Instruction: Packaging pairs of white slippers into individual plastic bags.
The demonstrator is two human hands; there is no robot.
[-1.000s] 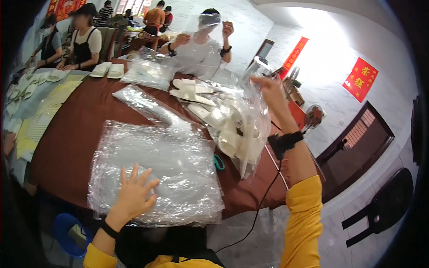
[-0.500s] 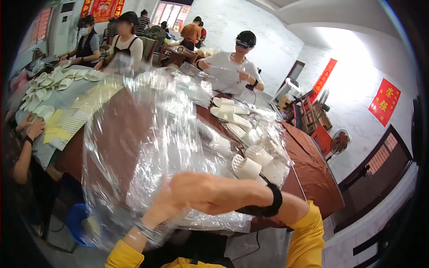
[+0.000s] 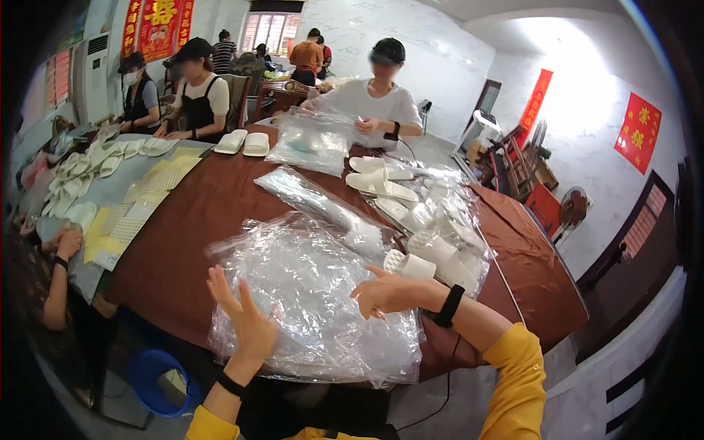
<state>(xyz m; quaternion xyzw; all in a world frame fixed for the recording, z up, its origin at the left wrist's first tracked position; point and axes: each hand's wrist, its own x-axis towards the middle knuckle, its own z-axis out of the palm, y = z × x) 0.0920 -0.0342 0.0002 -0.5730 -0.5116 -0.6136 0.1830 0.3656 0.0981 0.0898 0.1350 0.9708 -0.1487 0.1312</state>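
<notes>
Crumpled clear plastic bags (image 3: pixel 315 293) lie in a pile on the brown cloth-covered table (image 3: pixel 198 198) in front of me. At the pile's left edge my left hand (image 3: pixel 248 319) is raised with its fingers spread, holding nothing. My right hand (image 3: pixel 389 292) hovers over the pile's right side, its index finger stretched out and the others loosely bent; I see nothing in it. Just beyond that hand is a white slipper (image 3: pixel 407 264), beside more white slippers (image 3: pixel 444 253) lying in and on clear plastic. A long folded strip of clear plastic (image 3: pixel 315 202) lies behind the pile.
Across the table a person in white (image 3: pixel 378 103) handles a clear bag (image 3: pixel 312 139) near a pair of white slippers (image 3: pixel 243 143). Leftward, a grey-covered table (image 3: pixel 139 154) bears slippers and yellow dotted sheets (image 3: pixel 136 213). A blue bin (image 3: pixel 163 381) stands on the floor, lower left.
The plastic that was lifted and spread over the table now lies lower in a crumpled pile. My hands, crossed together before, have moved apart. The person opposite has lowered their hands to a bag.
</notes>
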